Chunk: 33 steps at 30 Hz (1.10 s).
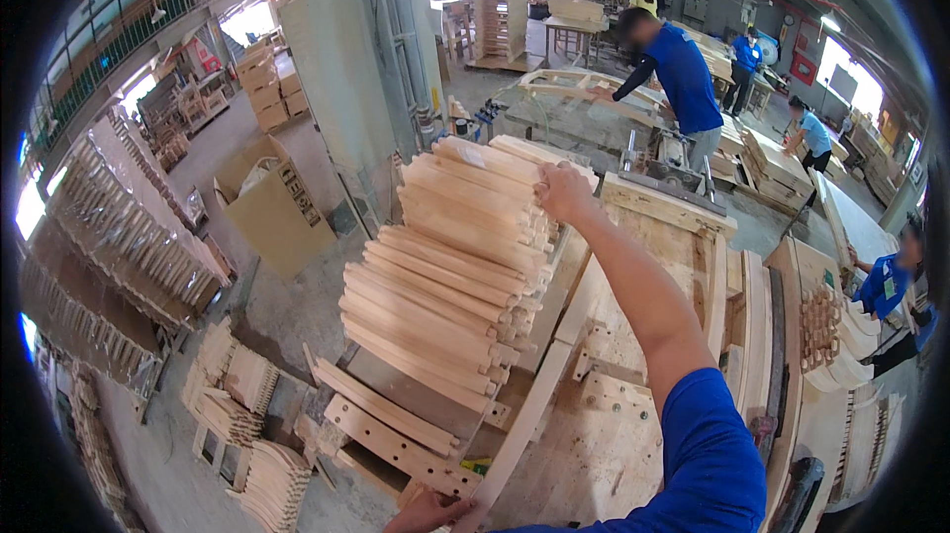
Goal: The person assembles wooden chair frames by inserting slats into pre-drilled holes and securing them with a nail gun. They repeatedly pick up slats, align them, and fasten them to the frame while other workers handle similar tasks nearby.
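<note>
Tall layers of pale wooden slats (445,266) with narrowed ends are stacked in front of me. My right hand (566,193) reaches to the far end of the stack, fingers curled over the end of a top wooden slat (495,159). At the lower edge my left hand (427,510), partly cut off by the picture, has its fingers closed at the near end of a long wooden strip (534,419). That strip runs away from me along the bench, beside the slat ends. Left of it lies a drilled wooden board (396,446).
The wooden workbench (614,444) carries metal brackets. A clamp device (678,167) stands at its far end, near a co-worker (683,78) leaning over a wooden frame. Left are a cardboard box (272,201) and piles of curved wood parts (272,484); more wood parts (841,335) stand right.
</note>
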Each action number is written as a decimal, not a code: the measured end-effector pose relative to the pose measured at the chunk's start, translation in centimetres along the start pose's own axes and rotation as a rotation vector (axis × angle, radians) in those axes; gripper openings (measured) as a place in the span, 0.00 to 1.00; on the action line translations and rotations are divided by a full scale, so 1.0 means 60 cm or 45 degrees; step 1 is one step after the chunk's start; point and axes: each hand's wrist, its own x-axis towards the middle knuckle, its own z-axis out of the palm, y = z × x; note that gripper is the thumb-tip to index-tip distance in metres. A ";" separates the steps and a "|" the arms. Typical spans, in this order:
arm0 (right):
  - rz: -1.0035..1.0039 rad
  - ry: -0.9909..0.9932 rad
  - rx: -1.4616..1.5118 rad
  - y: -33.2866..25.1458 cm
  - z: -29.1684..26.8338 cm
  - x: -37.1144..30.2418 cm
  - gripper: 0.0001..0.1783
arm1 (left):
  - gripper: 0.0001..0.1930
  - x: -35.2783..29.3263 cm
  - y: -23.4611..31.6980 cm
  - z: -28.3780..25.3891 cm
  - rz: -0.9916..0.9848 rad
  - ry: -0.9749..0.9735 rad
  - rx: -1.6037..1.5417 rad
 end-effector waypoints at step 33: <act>0.239 -0.669 -0.472 0.329 -0.093 -0.480 0.14 | 0.24 -0.039 0.021 0.071 -0.122 -0.154 -0.309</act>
